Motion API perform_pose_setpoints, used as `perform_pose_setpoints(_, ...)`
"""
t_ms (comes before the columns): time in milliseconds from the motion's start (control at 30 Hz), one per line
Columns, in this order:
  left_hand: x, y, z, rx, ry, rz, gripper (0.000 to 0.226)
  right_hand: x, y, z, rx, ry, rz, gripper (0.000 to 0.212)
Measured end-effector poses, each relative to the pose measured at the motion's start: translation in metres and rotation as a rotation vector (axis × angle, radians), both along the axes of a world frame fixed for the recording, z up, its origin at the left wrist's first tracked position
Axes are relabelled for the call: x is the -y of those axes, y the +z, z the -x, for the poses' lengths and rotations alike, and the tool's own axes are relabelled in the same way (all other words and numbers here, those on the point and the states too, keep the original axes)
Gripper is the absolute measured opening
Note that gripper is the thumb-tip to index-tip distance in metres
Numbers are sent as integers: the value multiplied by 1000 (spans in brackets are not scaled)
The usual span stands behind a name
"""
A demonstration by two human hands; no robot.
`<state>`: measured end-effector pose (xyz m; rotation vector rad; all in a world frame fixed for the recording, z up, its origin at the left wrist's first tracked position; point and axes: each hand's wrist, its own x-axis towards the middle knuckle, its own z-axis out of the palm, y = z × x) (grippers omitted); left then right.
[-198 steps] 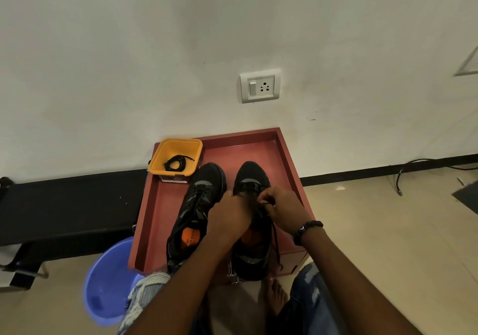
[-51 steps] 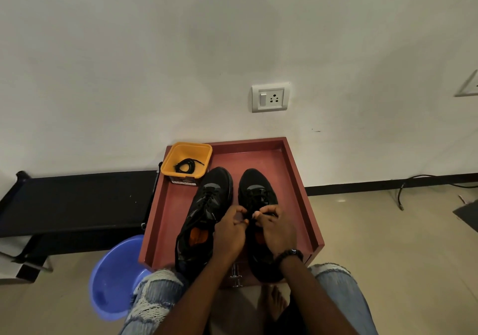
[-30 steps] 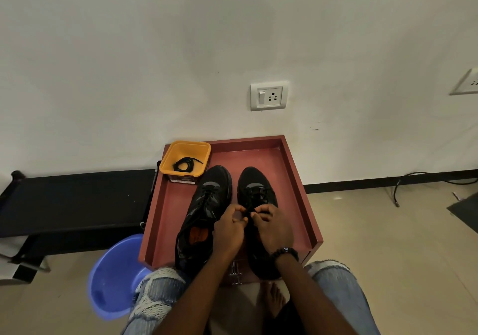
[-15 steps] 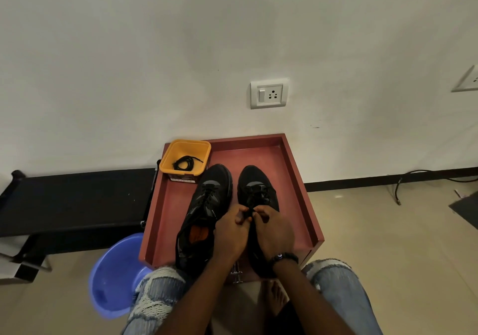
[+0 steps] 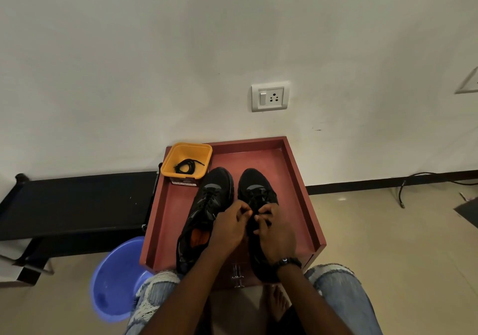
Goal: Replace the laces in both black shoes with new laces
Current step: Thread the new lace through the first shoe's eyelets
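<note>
Two black shoes stand side by side, toes toward the wall, on a red-brown tray (image 5: 300, 187). The left shoe (image 5: 207, 205) shows an orange insole. Over the lacing of the right shoe (image 5: 256, 187), my left hand (image 5: 229, 227) and my right hand (image 5: 276, 233) meet, fingers curled, each pinching the black lace between the fingertips. The lace itself is mostly hidden by my fingers. A coiled black lace (image 5: 186, 166) lies in the orange tub (image 5: 186, 160) at the tray's far left corner.
A blue plastic basin (image 5: 113, 277) sits on the floor to the left of my knee. A low black bench (image 5: 72, 205) runs along the wall at left. A wall socket (image 5: 270, 96) is above the tray; a cable (image 5: 413, 179) lies at right.
My hands have stayed over the right shoe's lacing; since 6.6 s ago they drew closer together until the fingertips meet, then made only small finger movements. The view shifted slightly.
</note>
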<state>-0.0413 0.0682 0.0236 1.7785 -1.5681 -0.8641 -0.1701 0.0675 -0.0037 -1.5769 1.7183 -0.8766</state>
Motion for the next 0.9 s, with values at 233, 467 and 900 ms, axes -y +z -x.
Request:
perform_pose_setpoints(233,6,1,9,-94,191,-9,10,0,5,1,-59,33,-8,27)
perform_pose_setpoints(467,15,31,-22,-756,542,72,20,0,6,1,-81,19,-47,35)
perform_pose_setpoints(900,6,9,-5,164,-248,-183,35,1,9,-3,-56,7,-39,33)
